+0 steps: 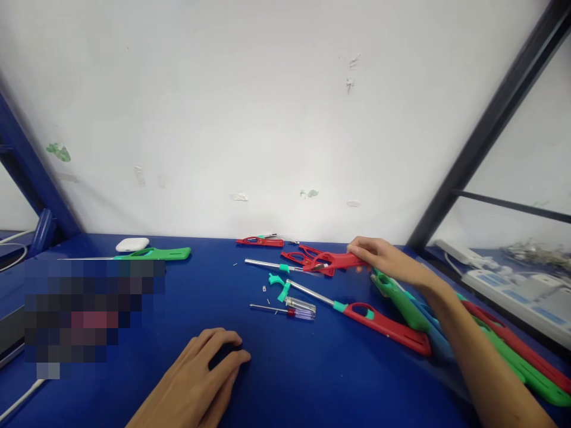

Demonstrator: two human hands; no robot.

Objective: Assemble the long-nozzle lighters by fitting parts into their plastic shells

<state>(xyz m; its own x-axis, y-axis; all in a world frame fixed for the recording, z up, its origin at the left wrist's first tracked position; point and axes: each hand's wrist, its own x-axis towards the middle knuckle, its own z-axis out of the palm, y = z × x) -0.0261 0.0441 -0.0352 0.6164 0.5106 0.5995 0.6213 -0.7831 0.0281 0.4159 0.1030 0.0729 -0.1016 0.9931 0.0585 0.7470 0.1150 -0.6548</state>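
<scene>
My right hand (379, 257) reaches to the back of the blue table, fingers closed on the end of a red lighter casing (342, 260). Other red casing parts (294, 257) and a metal tube (263, 263) lie beside and partly under it. My left hand (200, 371) rests near the front with fingers loosely bent, thumb and forefinger apart, nothing visible between them. Ahead of it lie a small screwdriver (298, 312), a clear fuel tank (301, 305), turquoise plastic pieces (284, 291) and tiny metal bits. A whole red long-necked lighter (388, 327) lies right of these.
Several green, blue and red lighters are piled under my right forearm, including a green one (401, 300). At back left lie another green lighter (169, 254) and a white case (132, 244). White power strips (513, 297) stand beyond the dark frame post (464, 160).
</scene>
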